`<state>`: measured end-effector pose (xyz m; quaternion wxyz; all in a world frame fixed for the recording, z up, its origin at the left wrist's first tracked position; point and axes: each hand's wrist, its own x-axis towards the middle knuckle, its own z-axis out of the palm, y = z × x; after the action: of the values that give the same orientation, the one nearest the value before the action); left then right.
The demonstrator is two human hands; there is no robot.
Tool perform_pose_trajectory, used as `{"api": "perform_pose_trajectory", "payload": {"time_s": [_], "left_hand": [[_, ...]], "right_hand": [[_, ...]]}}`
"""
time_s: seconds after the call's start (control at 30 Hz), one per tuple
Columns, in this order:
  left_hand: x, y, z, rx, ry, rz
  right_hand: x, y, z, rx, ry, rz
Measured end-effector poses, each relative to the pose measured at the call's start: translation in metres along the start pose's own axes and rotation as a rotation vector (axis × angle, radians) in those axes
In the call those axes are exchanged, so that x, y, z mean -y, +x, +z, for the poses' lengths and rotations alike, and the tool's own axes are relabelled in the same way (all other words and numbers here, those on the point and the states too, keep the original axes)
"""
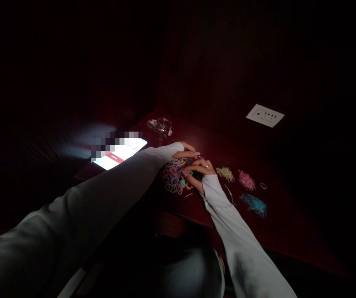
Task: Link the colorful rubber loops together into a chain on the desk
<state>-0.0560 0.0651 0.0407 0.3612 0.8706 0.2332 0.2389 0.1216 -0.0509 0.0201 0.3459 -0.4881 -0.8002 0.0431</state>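
Two bare hands in pale sleeves (247,242) meet over a dark red bench (193,209) in a dim room. The left hand (186,150) arches above the far side of a heap of small coloured rings (174,179); the right hand (200,168), wearing a ring, has its fingers bent over the heap's right edge. The two hands are close together, their fingertips partly hidden, so whether either is pinching anything cannot be told.

The rings lie loose and overlapping. They look very light, soft and springy, probably stretchy and hard to break, though apt to tangle. Each would best be taken by its rim between thumb and one fingertip, lifted gently so its neighbours stay behind.

Just beside the heap lies a thin pale stick (188,195). Right of the right hand are a slim green tool (230,194) and piles of thin bands: yellow (225,174), pink (246,180) and blue (254,205). Farther out, a lit phone (128,151) lies left, clear containers (164,125) stand beyond, and a white wall socket (265,115) shows at right.
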Motion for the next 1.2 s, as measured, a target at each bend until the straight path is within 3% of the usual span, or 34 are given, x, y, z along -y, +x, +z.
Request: {"api": "perform_pose_trajectory", "payload": {"time_s": [0.1, 0.3, 0.63, 0.87, 1.2], "left_hand": [[0.000, 0.003, -0.002, 0.024, -0.120, 0.063], [0.002, 0.008, -0.002, 0.015, -0.149, 0.119], [0.007, 0.011, 0.007, 0.002, -0.023, 0.268], [0.000, 0.009, 0.006, 0.099, 0.007, 0.208], [0.011, 0.014, 0.009, 0.042, -0.062, 0.217]], "right_hand": [[-0.006, 0.002, 0.001, -0.030, 0.098, 0.034], [-0.017, 0.005, 0.002, -0.083, 0.230, 0.196], [-0.022, 0.006, 0.004, -0.268, 0.356, 0.270], [-0.014, 0.008, -0.002, -0.347, 0.356, 0.324], [-0.010, 0.007, -0.010, -0.337, 0.335, 0.308]]}}
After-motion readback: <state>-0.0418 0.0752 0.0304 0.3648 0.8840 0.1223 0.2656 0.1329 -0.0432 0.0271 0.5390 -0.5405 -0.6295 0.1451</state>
